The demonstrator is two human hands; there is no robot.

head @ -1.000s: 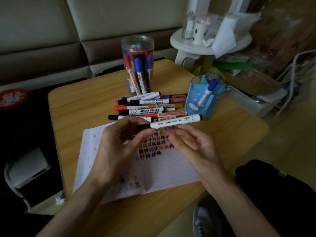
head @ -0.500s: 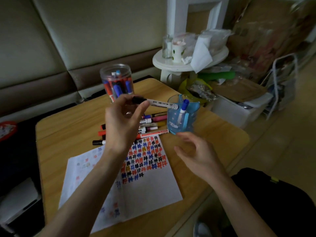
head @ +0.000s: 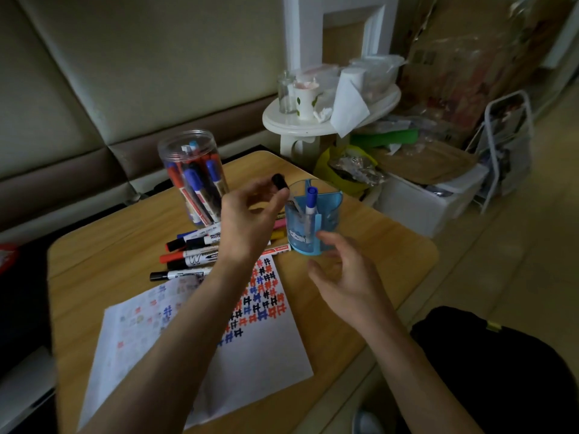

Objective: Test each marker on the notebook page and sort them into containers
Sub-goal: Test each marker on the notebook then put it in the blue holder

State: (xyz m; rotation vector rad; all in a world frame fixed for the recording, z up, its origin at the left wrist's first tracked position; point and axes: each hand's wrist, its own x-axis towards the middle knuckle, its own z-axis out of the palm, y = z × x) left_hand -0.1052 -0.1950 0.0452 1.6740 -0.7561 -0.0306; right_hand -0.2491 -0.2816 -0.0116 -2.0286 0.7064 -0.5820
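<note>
"Marker with the black cap (head: 279,182): you have it in your left hand (head: 250,220), pinched between the thumb and the curled fingers (head: 257,189). The cap end sticks up above your knuckles, tilted toward the clear jar (head: 175,151)."

"Its lower end slants down inside the rim of the blue container (head: 329,220). It sits next to the blue-capped marker (head: 311,198) that stands upright in there. Your hand hides part of the barrel, so I can't tell how deep it reaches."

"Your right hand (head: 344,277) holds nothing. Its fingers are spread and loosely curved, palm turned toward the container, just beside its near wall. I can't tell whether a fingertip touches the plastic."

"The container stands on the bench (head: 391,245), toward your right. The clear jar is behind your left hand, well filled with red-, blue- and black-capped markers standing on end."

"Between the jar and the page lie your loose markers (head: 191,258). They're a heap on their sides, caps mostly pointing left, red and black among them."

"The notebook page (head: 266,364) lies flat in front of you under your left forearm — rows of red, blue and black test marks fill its upper part. Fainter marks show on the left."

"Beyond the bench there's a white round side table (head: 282,120) with a cup, a small glass bottle and tissue on it."
</note>
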